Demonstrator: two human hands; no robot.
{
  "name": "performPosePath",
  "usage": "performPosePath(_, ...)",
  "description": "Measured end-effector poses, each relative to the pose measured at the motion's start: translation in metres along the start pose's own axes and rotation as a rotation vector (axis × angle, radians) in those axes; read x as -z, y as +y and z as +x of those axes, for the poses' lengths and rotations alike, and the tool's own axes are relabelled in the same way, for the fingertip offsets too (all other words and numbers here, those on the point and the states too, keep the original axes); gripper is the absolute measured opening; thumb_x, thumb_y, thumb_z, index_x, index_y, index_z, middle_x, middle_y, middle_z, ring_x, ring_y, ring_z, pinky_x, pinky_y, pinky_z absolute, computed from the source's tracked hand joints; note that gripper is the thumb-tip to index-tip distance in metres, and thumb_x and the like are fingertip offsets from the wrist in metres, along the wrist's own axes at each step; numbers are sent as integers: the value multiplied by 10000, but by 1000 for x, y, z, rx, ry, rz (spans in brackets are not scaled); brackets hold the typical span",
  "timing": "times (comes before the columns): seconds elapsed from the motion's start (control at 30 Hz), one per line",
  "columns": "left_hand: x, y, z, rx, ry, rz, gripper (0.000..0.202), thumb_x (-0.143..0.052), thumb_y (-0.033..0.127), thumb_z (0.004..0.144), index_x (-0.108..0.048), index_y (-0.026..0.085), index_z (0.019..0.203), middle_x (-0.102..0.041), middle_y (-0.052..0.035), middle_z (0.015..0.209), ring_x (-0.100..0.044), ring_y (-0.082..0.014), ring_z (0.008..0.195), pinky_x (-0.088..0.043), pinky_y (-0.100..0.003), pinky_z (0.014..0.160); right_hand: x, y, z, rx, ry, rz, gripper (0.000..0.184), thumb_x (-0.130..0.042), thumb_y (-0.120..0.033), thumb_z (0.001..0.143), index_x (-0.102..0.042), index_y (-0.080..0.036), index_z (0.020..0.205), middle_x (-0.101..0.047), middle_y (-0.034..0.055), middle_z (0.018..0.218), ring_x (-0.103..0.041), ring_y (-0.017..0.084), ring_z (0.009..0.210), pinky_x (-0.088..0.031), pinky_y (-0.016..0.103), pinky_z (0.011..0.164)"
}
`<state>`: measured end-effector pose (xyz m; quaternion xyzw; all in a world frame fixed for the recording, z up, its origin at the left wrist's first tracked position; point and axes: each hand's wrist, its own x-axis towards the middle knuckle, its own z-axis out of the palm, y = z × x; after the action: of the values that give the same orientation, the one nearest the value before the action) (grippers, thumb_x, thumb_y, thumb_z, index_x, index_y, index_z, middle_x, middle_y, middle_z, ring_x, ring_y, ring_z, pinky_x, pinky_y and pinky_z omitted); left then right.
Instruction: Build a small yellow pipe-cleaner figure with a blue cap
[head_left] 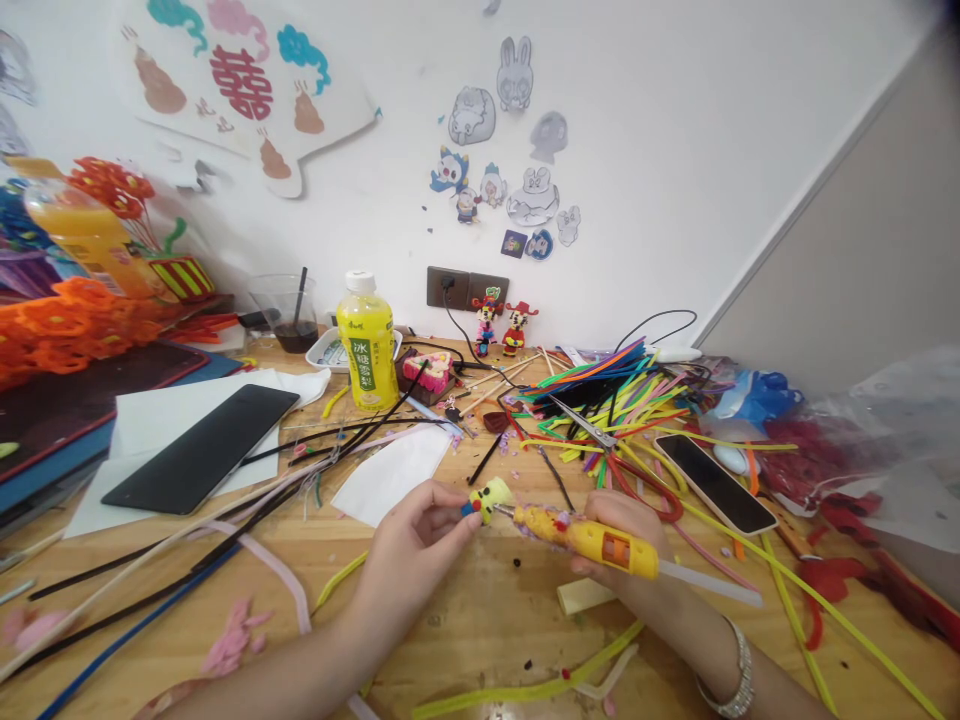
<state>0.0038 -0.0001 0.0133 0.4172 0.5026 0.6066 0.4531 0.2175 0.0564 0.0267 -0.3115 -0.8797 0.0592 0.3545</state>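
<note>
Between the thumb and fingers of my left hand (420,545) is a small yellow figurine (491,495) with black marks and a blue and red part near my fingertips. My right hand (622,535) is wrapped round a yellow glue gun (577,537), with a translucent glue stick (709,582) poking out of its back end. The gun's metal nozzle points left and is at the figurine's side; whether it touches, I cannot tell. Under my right hand lies a pale yellow piece (585,596). A yellow pipe cleaner (525,695) stretches along the front of the table.
Red-handled scissors (600,435) lie on a heap of coloured pipe cleaners (645,390). A phone (716,483) is right of them, a black tablet (202,450) left. A yellow drink bottle (367,345) and a cup of dark liquid (292,320) stand behind. Two small figures (516,328) stand by the wall.
</note>
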Motion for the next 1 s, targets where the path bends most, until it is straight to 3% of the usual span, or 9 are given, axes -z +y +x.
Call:
performPosePath(0.33, -1, 1, 1, 9, 13, -13, 166, -698, 228, 597, -560, 179, 676, -643, 30, 682, -626, -127, 663, -484, -223, 644, -1, 1, -1, 41, -1, -101, 573, -280, -694, 794, -429, -214, 519, -424, -8, 483, -400, 130, 435, -277, 276, 431)
performPosePath(0.53, 1, 2, 1, -38, 41, 28, 168, -677, 271, 624, -557, 182, 702, -640, 24, 699, -619, -138, 679, -480, -237, 646, 2, 13, -2, 227, -2, -293, 479, -438, -595, 801, -480, -193, 544, -445, -2, 496, -412, 137, 475, -255, 272, 469)
performPosePath(0.63, 1, 5, 2, -24, 66, 57, 190, -667, 306, 632, -556, 183, 726, -646, 11, 721, -621, -157, 698, -485, -259, 650, 5, 24, -1, 162, -57, -431, 279, -504, -362, 829, -510, -182, 616, -517, 35, 580, -457, 172, 561, -314, 289, 541)
performPosePath(0.73, 2, 7, 2, -2, 74, 94, 211, -654, 337, 646, -573, 180, 762, -657, -3, 746, -621, -173, 726, -490, -277, 668, 3, 37, -1, 8, -129, -531, 59, -499, -126, 761, -550, -155, 773, -572, 89, 742, -487, 230, 720, -363, 333, 652)
performPosePath(0.87, 3, 8, 2, 15, 74, 141, 242, -633, 359, 665, -609, 170, 814, -669, -24, 780, -620, -188, 757, -491, -293, 698, -2, 49, -1, -197, -125, -436, 353, -459, -8, 613, -524, -148, 930, -549, 109, 928, -470, 260, 869, -396, 383, 746)
performPosePath(1.0, 2, 7, 2, 2, 39, 188, 241, -605, 350, 686, -633, 167, 841, -679, -33, 789, -626, -194, 769, -491, -304, 729, 0, 38, 2, -196, -110, -138, 439, -441, 17, 574, -510, -187, 957, -512, 80, 1026, -446, 243, 989, -389, 401, 845)
